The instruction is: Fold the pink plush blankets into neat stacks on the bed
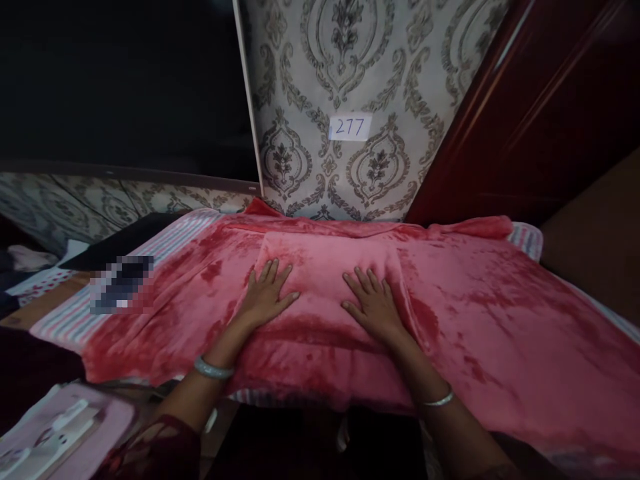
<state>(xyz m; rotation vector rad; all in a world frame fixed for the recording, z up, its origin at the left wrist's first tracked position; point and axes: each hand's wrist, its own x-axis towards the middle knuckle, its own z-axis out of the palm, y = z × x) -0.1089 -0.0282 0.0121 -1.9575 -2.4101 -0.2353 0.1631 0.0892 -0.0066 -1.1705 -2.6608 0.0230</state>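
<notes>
A plush pink-red blanket [500, 320] is spread over the surface in front of me. On its middle lies a folded piece of the same plush fabric [325, 267], roughly square. My left hand [267, 293] rests flat on the left part of that folded piece, fingers spread. Across from it, my right hand [373, 303] presses flat on the right part, its fingers also apart. Neither hand grips anything. A bracelet circles each wrist.
A striped cloth [185, 233] shows under the blanket's edges. A dark, blurred-out object [125, 283] lies on the left. Behind are a large dark screen [125, 87], patterned wallpaper with a paper label [350, 127], and a dark red glossy panel [540, 100]. A pink item [115, 413] is at lower left.
</notes>
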